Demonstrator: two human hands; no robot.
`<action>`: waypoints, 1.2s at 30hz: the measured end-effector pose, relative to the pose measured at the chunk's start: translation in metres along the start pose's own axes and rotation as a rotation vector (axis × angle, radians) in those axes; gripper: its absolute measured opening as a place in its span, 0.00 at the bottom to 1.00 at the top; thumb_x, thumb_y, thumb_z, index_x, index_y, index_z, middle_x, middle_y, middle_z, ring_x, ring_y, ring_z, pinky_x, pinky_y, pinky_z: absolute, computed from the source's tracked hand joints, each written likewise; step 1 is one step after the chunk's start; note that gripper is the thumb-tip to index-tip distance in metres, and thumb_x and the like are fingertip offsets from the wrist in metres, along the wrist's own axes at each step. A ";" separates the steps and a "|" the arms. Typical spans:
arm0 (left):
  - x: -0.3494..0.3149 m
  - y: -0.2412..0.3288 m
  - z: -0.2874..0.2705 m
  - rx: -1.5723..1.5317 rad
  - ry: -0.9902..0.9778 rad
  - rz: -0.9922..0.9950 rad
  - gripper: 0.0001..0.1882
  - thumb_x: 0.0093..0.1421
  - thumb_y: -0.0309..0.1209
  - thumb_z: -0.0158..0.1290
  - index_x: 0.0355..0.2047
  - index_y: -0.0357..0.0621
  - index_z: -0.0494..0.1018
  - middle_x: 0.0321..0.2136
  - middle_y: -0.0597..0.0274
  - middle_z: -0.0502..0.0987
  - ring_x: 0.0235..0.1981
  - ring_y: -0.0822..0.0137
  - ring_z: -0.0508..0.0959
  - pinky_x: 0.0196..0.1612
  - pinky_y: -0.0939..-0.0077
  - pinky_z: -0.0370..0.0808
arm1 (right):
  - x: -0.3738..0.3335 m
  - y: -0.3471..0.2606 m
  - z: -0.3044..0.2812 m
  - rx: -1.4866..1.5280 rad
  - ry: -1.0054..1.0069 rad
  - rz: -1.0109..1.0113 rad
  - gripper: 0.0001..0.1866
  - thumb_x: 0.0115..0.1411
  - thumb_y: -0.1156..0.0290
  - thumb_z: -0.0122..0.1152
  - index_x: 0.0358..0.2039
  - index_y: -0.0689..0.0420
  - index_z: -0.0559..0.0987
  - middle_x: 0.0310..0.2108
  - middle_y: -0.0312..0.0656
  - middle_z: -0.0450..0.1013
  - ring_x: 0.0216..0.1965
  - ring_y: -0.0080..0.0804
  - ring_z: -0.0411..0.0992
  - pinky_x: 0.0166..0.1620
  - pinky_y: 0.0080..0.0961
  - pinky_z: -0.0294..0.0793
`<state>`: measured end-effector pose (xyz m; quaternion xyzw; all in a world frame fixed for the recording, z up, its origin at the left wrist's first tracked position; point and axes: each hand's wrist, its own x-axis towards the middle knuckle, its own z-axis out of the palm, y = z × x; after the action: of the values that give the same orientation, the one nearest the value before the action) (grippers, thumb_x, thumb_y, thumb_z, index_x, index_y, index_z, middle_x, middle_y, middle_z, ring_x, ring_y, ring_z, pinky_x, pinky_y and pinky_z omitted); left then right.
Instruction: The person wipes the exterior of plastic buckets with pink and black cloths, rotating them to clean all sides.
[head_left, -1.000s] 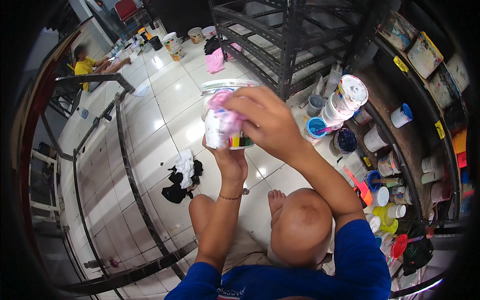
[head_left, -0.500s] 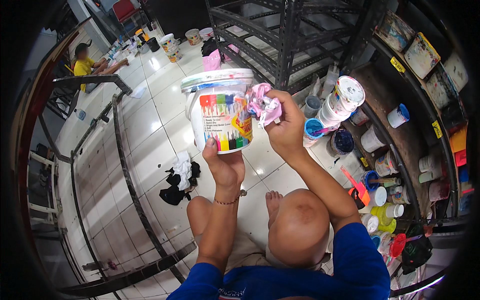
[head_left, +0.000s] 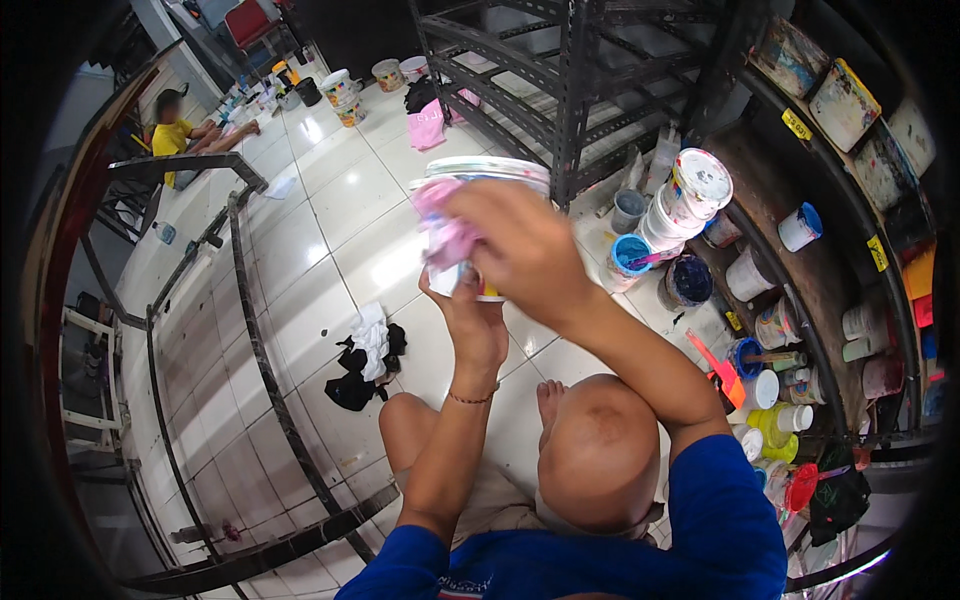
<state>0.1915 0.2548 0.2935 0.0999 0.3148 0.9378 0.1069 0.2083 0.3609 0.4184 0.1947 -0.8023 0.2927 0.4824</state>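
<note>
A white paint bucket (head_left: 495, 166) with a smeared lid is held up in front of me. My left hand (head_left: 472, 320) supports it from below, its thumb on the near wall and its other fingers mostly hidden beneath. My right hand (head_left: 530, 245), blurred by motion, is closed on a crumpled pink-and-white rag (head_left: 447, 232). It lies across the front of the bucket, with the rag against the left part of the wall. Most of the printed label is hidden behind that hand.
Paint tubs (head_left: 685, 210) stand at right beside a low shelf of stained containers (head_left: 745, 275). A black slotted metal rack (head_left: 575, 90) rises ahead. Black and white cloths (head_left: 368, 350) lie on the tiles, left of a metal frame (head_left: 250, 290). Far left, a person in yellow (head_left: 172, 138) sits.
My right hand has swept the rag leftward across the bucket, from its right side to its left front. The bucket has shifted right and slightly down with my left hand.
</note>
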 end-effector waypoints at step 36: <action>0.019 0.048 0.030 -0.502 -0.141 -0.263 0.40 0.62 0.63 0.39 0.66 0.50 0.58 0.61 0.54 0.66 0.61 0.52 0.66 0.66 0.45 0.59 | -0.020 0.007 -0.017 0.288 -0.088 0.277 0.23 0.46 0.82 0.66 0.46 0.59 0.77 0.43 0.48 0.76 0.42 0.41 0.77 0.45 0.31 0.76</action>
<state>0.1743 0.2395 0.3484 0.0933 0.0749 0.9552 0.2707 0.2242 0.3780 0.4050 0.1620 -0.7917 0.4591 0.3691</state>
